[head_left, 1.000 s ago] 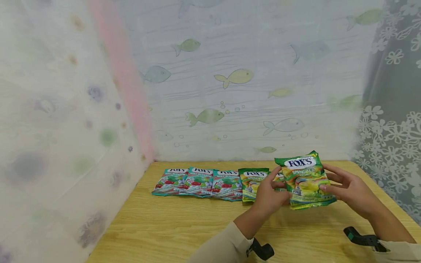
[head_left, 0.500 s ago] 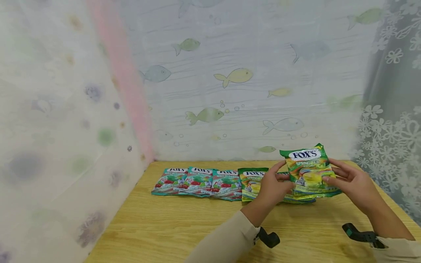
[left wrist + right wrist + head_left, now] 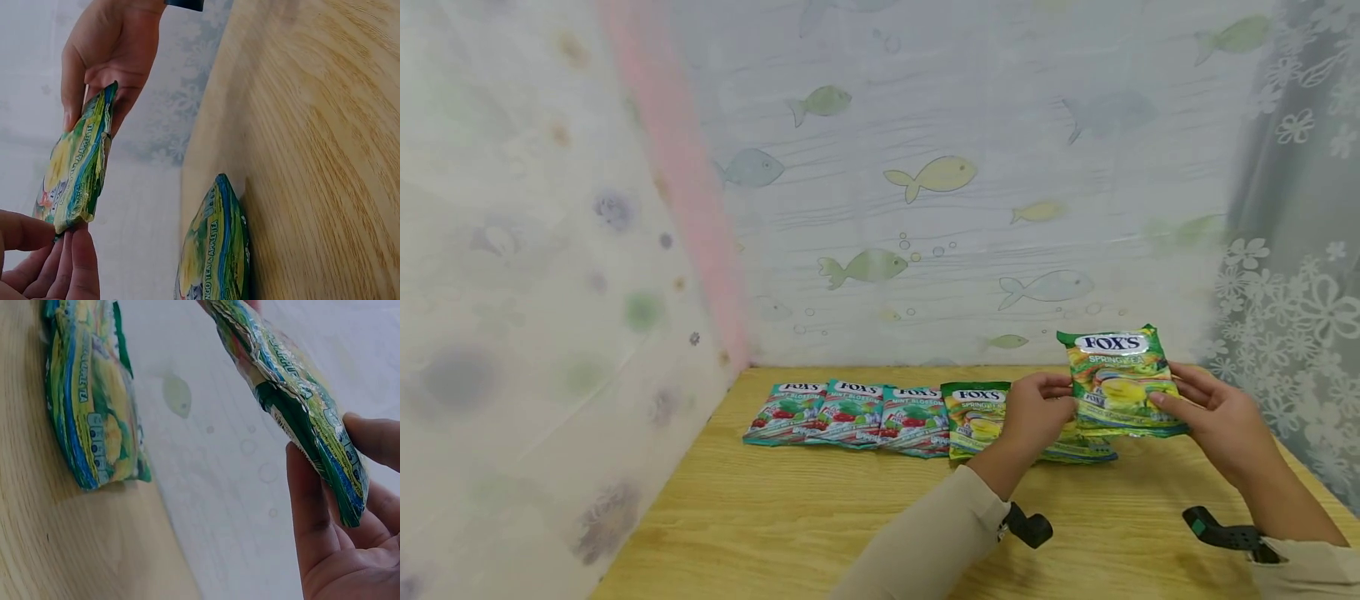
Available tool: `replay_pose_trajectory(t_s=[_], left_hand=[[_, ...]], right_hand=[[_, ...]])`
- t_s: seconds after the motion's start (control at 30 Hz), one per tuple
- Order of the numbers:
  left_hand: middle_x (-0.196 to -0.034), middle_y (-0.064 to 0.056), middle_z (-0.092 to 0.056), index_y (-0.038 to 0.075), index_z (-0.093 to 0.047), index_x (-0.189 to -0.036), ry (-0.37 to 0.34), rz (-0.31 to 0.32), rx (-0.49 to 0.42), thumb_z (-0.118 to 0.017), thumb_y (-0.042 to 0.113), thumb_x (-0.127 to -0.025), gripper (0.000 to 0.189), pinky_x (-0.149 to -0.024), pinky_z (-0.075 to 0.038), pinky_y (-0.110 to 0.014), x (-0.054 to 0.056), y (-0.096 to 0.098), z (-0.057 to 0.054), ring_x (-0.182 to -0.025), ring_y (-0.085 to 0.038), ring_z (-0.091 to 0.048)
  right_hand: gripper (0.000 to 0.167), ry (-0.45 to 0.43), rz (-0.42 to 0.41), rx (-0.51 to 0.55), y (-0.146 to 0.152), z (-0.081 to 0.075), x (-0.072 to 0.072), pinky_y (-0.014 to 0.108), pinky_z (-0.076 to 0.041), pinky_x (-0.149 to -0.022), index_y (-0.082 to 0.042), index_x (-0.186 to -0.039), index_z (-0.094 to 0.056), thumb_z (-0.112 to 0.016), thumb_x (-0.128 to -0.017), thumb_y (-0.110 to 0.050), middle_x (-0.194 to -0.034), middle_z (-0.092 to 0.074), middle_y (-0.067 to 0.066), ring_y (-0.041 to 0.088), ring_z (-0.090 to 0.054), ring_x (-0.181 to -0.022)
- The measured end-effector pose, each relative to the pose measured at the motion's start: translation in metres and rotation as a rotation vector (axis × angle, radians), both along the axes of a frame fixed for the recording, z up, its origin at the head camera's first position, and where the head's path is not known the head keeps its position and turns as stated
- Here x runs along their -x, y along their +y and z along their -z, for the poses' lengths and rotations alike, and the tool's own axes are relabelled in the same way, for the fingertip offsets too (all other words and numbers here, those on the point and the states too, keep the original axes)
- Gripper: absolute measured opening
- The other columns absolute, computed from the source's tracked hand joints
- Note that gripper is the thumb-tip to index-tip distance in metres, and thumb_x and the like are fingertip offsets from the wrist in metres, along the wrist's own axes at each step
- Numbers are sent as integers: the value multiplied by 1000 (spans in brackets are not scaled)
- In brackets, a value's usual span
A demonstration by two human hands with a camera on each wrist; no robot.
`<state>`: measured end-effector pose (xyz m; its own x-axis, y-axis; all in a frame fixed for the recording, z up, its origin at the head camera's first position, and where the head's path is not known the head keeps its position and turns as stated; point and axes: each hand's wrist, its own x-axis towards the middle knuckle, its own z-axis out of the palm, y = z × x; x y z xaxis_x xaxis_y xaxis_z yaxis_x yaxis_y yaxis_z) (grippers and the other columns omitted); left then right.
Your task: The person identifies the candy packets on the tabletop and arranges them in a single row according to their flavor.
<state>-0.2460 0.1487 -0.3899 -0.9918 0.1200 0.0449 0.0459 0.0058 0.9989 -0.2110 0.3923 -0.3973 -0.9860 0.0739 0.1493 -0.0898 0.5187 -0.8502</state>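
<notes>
A green FOX'S Spring Tea candy bag [image 3: 1120,387] is held up above the table between my hands. My left hand [image 3: 1036,417] pinches its left edge; the left wrist view shows thumb and fingers closing on the candy bag's corner [image 3: 75,169]. On the other side, my right hand [image 3: 1228,429] grips the right edge, thumb in front and fingers behind. Below lies another green candy bag [image 3: 1078,450], partly hidden by the left hand and the raised bag. One more green candy bag [image 3: 977,408] lies to its left, its lower right corner behind the left hand.
Three teal FOX'S Mint Blossom candy bags [image 3: 850,414] continue the row leftward on the wooden table [image 3: 760,508]. A fish-patterned white sheet [image 3: 880,208] hangs behind the table, and a flowered curtain [image 3: 1300,333] hangs at the right.
Both hands have moved the held candy bag up and to the right, away from the row. More of the green candy bag beneath shows now. The row has stayed in place.
</notes>
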Motion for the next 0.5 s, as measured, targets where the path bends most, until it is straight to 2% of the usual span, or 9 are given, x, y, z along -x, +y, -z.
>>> replay_pose_trajectory(t_s=[0.1,0.17,0.23,0.3,0.37,0.4,0.5], left_hand=[[-90,7,-70,17,-78,-104,-15,-2,-19,-68,0,-93,23,-70,-61,-29,1,5,-1,-75,-10,-68],[-90,7,-70,17,-78,-104,-26,-4,-29,-67,1,-94,22,-72,-61,-31,1,8,-1,-75,-11,-67],[-91,7,-70,17,-78,-105,-40,-2,-41,-68,1,-93,22,-75,-62,-35,1,10,-1,-76,-12,-68],[-93,7,-71,16,-78,-107,-49,12,-50,-67,1,-93,23,-79,-62,-39,1,12,0,-78,-12,-68],[-95,7,-71,15,-78,-110,-61,30,-54,-67,1,-93,24,-82,-62,-42,0,14,1,-81,-13,-68],[-97,7,-71,15,-77,-111,-67,43,-54,-67,2,-94,24,-83,-61,-42,0,15,2,-83,-13,-69],[-99,6,-71,15,-77,-113,-85,64,-51,-68,4,-94,23,-85,-60,-44,-1,19,5,-87,-16,-69]], right_hand=[[74,-3,-5,50,2,2,0,6,-46,-73,-31,-166,-21,-59,-105,-43,-168,-13,33,43,-20,-156],[73,9,-13,68,4,4,0,7,-47,-74,-29,-167,-21,-59,-106,-41,-170,-16,26,24,-31,-155],[72,27,-52,173,6,6,0,10,-52,-75,-25,-167,-23,-60,-106,-34,-166,-34,14,7,-48,-142],[69,56,-85,257,8,8,1,14,-56,-75,-20,-166,-28,-62,-106,-27,-153,-47,-4,-7,-59,-120],[66,83,-122,363,11,11,2,18,-58,-74,-17,-164,-33,-63,-105,-20,-139,-50,-17,-10,-65,-102],[65,92,-135,416,11,12,2,19,-59,-74,-16,-163,-35,-64,-104,-16,-133,-50,-21,-6,-68,-98],[64,118,-154,484,14,17,3,18,-59,-74,-13,-162,-36,-63,-104,-14,-132,-50,-22,-4,-69,-97]])
